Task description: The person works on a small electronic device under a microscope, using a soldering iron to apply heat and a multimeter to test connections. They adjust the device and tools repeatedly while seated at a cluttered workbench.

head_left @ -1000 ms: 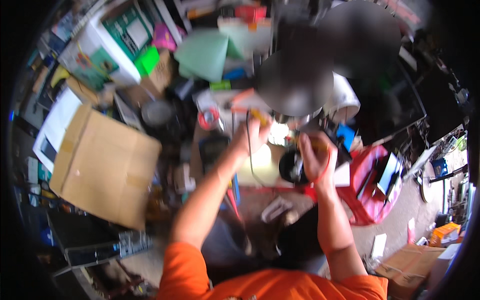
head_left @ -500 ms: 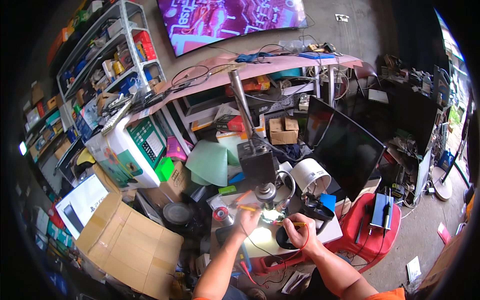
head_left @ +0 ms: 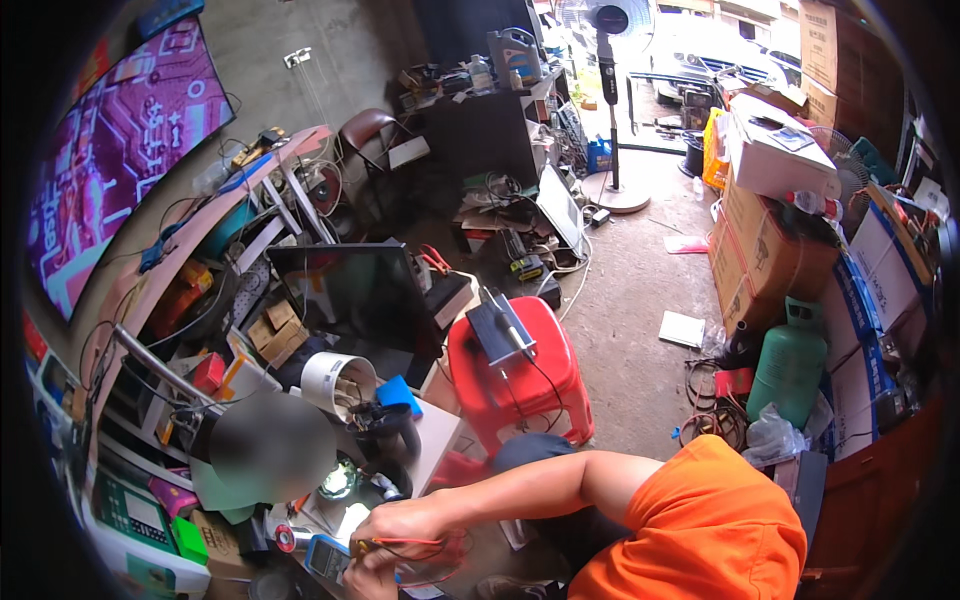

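My right hand (head_left: 405, 522) reaches in from the right over the bench, its fingers closed round a yellow-and-red test probe (head_left: 372, 543) with a red lead trailing off it. Right below and touching it is my left hand (head_left: 368, 580), curled; whatever lies in its fingers is hidden. Just left of both hands sits a blue-framed multimeter (head_left: 326, 558) with a grey display. Beyond them a bright ring of light (head_left: 340, 478) shines on the white bench top (head_left: 436, 432). A blurred patch covers what stands beside that light.
A solder spool (head_left: 288, 538) stands left of the multimeter. A white tub (head_left: 338, 385), a black holder (head_left: 388, 432) and a dark monitor (head_left: 350, 300) stand behind. To the right are a red stool (head_left: 520, 375) bearing a blue-grey device (head_left: 498, 328), and a green gas cylinder (head_left: 790, 365).
The view has swung to the right. My hands, apart under the lit microscope before with a probe in each, are now together beside the multimeter.
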Demonstrator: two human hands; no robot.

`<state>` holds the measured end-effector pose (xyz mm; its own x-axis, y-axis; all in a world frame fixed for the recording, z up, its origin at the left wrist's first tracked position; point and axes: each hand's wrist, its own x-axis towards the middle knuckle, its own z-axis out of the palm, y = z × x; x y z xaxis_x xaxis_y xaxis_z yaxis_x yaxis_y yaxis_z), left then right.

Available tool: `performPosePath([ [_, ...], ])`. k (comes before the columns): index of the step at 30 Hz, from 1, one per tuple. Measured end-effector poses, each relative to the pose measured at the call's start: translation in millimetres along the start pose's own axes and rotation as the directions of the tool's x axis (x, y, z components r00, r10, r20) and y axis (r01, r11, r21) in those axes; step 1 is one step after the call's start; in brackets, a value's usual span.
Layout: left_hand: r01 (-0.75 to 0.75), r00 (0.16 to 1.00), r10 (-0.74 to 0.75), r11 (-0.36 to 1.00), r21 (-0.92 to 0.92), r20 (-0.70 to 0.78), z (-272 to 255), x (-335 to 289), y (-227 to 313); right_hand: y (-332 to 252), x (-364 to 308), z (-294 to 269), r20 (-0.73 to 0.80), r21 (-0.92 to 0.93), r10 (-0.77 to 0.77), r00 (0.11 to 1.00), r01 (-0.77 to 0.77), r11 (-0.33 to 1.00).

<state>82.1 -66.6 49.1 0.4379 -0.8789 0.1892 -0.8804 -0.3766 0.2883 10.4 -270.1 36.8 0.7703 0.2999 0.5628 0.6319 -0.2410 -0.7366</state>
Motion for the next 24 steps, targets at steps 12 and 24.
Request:
performPosePath([
  [12,0.534,0.648,-0.644,0.765,-0.359,-0.407,59.4,-46.5,-79.8,-44.7,0.0,13.0,-0.404,-0.166,0.169,0.899,-0.254,0.953],
  [24,0.674,0.488,-0.784,0.618,-0.405,-0.384,79.7,-52.5,-88.6,44.9,8.3,100.5,-0.313,-0.216,0.523,0.793,-0.596,0.773],
])
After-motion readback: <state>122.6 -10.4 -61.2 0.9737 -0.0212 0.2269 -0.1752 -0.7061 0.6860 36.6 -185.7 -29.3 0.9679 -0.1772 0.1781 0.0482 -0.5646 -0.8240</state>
